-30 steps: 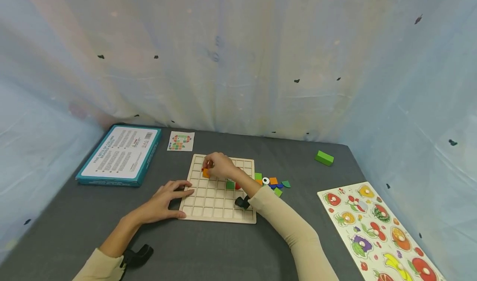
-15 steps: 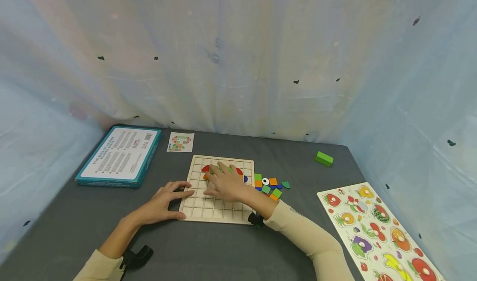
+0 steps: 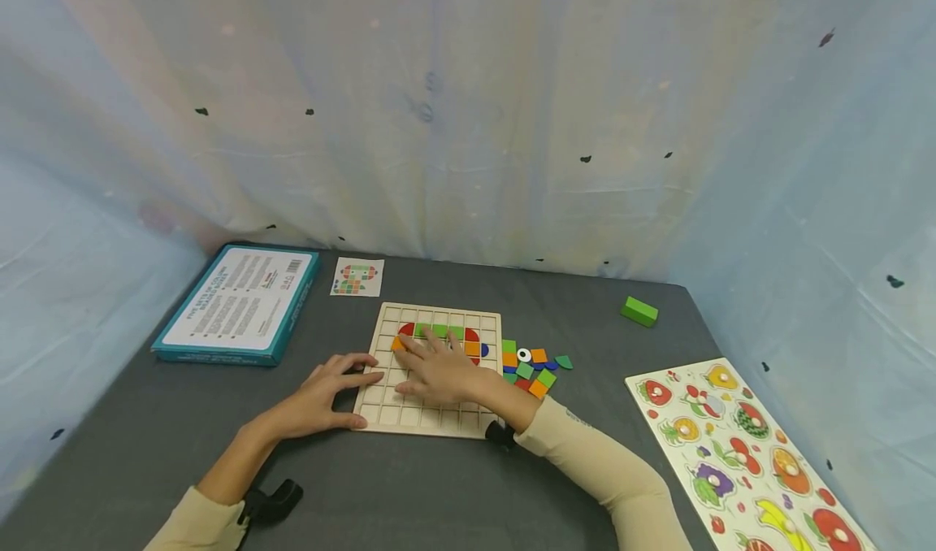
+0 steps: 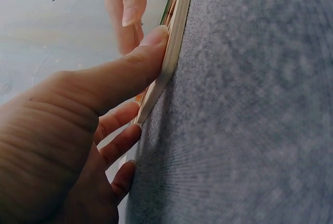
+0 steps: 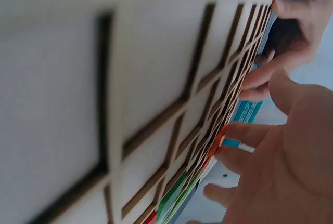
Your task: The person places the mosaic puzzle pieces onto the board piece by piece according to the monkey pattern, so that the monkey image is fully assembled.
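Observation:
A wooden grid board (image 3: 380,414) lies in front of me. My left hand (image 3: 325,396) rests along its left side, fingertips on the edge and thumb at the near corner; the left wrist view shows the thumb (image 4: 125,70) on the rim. Over the board my right hand (image 3: 442,376) is spread flat, its fingertips at an orange tile (image 3: 398,343) in the upper left. Across the upper rows run a red quarter-round piece (image 3: 406,329), green tiles (image 3: 441,331), another orange tile (image 3: 472,348) and a blue half-round piece (image 3: 485,350). The right palm and fingers hide several squares.
Loose coloured tiles (image 3: 546,378) and a white ring (image 3: 522,355) lie against the board's right side. A pattern card (image 3: 357,277) and a teal box (image 3: 234,299) are at back left. At right are a green block (image 3: 639,311) and a fruit puzzle board (image 3: 734,421).
The right hand, which was pinching an orange tile at the upper left, has let it go and now spreads lower over the board. The left hand has stayed put.

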Demonstrator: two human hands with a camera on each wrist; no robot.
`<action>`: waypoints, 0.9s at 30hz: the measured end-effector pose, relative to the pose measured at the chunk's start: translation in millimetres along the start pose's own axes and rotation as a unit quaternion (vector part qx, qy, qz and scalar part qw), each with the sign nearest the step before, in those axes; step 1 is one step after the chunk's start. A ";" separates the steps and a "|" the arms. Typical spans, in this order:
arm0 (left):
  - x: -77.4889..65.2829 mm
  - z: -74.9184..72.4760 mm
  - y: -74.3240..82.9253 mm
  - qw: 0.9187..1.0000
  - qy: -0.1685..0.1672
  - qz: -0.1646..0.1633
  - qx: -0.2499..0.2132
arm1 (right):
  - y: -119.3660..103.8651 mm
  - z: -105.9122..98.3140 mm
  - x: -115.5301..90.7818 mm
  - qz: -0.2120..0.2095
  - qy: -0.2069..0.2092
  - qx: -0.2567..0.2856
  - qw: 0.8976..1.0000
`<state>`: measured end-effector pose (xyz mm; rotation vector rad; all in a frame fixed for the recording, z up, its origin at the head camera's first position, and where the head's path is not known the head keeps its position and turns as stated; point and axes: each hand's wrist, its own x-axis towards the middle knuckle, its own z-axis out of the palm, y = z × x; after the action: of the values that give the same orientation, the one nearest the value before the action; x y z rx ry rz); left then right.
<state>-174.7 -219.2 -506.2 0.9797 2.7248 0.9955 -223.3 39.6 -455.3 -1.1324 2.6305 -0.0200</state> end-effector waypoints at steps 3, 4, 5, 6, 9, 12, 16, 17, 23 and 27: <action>0.2 -0.3 0.3 1.000 -0.001 -0.002 -0.002 | 5.2 -1.8 2.6 -0.007 0.000 0.013 1.000; 0.3 -0.4 0.4 1.000 -0.001 -0.003 -0.002 | 6.7 -2.6 3.1 -0.008 0.000 0.018 1.000; 0.5 -0.4 0.4 1.000 -0.002 -0.004 -0.001 | 7.7 -3.7 3.4 -0.009 -0.002 0.024 1.000; 0.6 -0.5 0.4 1.000 -0.002 -0.005 0.001 | 8.5 -4.8 3.4 -0.009 -0.005 0.029 1.000; 0.7 -0.6 0.3 1.000 -0.003 -0.005 0.003 | 9.0 -8.8 3.1 -0.011 -0.007 0.029 0.999; 0.2 -0.5 -0.1 1.000 -0.001 -0.004 0.002 | 7.8 -13.4 2.4 -0.007 -0.007 0.021 1.000; -0.3 0.5 -0.4 1.000 0.000 -0.003 0.002 | 6.8 -16.4 0.2 -0.004 -0.006 0.017 1.000; -0.4 0.9 -0.6 1.000 0.000 -0.002 0.002 | 7.4 -16.1 -0.9 -0.006 -0.004 0.020 1.000; -0.9 2.4 -1.6 1.000 0.001 -0.004 0.000 | 20.6 -15.1 -24.1 -0.017 0.023 0.070 0.997; -0.2 1.5 -0.9 1.000 0.005 -0.002 -0.001 | 45.3 -16.4 -52.4 -0.004 0.074 0.102 0.992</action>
<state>-174.6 -219.0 -508.0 0.9718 2.7322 1.0062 -225.4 106.9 -432.2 -1.1102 2.6761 -0.3791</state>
